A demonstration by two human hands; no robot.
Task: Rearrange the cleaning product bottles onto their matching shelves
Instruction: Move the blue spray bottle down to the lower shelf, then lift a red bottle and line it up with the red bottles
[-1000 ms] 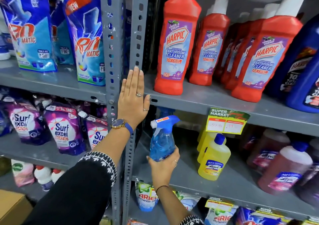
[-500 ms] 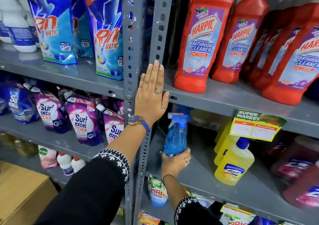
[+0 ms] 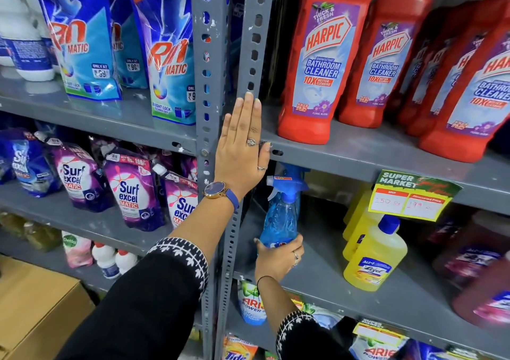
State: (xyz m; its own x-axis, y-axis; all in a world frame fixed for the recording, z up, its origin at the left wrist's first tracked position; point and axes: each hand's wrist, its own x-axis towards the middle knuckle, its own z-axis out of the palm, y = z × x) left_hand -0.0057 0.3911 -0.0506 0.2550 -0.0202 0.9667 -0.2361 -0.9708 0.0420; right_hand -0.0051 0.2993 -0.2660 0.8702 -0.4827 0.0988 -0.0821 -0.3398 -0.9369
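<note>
A blue spray bottle (image 3: 281, 216) with a blue trigger stands upright at the left end of the middle right-hand shelf (image 3: 317, 254). My right hand (image 3: 278, 260) grips its base from below. My left hand (image 3: 242, 144) lies flat, fingers together, against the grey upright post (image 3: 248, 42) and the edge of the shelf above. Yellow Lizol bottles (image 3: 372, 254) stand to the right of the spray bottle. Several red Harpic bottles (image 3: 323, 61) fill the shelf above.
Rin pouches (image 3: 165, 55) and Surf Excel pouches (image 3: 132, 194) fill the left rack. Dark red bottles (image 3: 469, 257) stand at the far right. A price tag (image 3: 411, 194) hangs from the shelf edge. A cardboard box (image 3: 36, 310) sits low left. Ariel packs (image 3: 251, 304) lie below.
The view has shifted closer and to the right. My right hand has pushed the spray bottle further back under the shelf, upright. My left hand stays on the post.
</note>
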